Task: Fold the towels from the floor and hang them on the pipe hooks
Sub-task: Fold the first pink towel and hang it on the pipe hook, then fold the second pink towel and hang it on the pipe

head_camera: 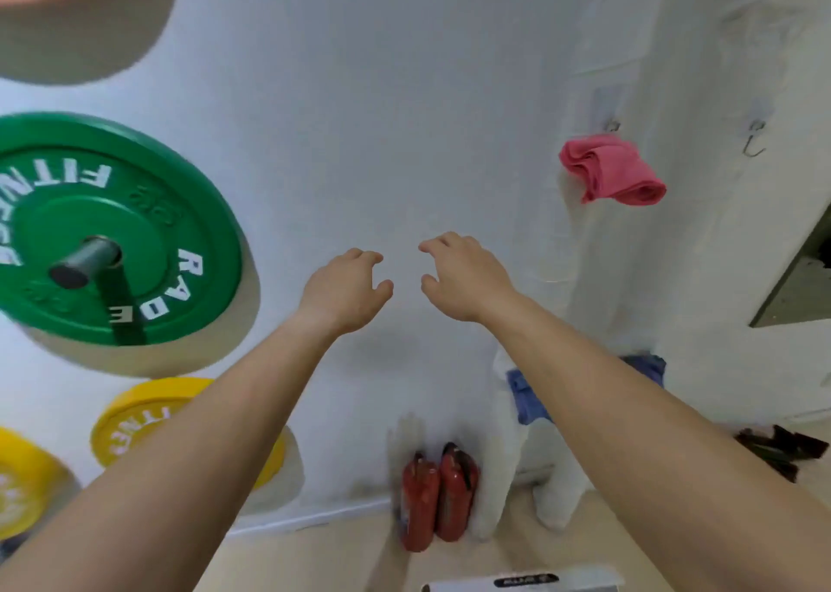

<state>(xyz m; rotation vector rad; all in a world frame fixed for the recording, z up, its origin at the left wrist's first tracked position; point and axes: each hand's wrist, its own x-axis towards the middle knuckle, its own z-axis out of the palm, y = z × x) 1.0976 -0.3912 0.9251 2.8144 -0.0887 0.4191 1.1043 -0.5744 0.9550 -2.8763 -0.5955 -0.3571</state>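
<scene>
White wall with a green weight plate on a peg at left and yellow plates below it. At right, a pink towel hangs bunched just under a hook on the white pipe; a second hook to its right is bare. A blue towel lower down is partly hidden by the right forearm. Two red fire extinguishers stand on the floor. Left hand and right hand, near each other, reach toward the wall with fingers loosely curled, holding nothing.
</scene>
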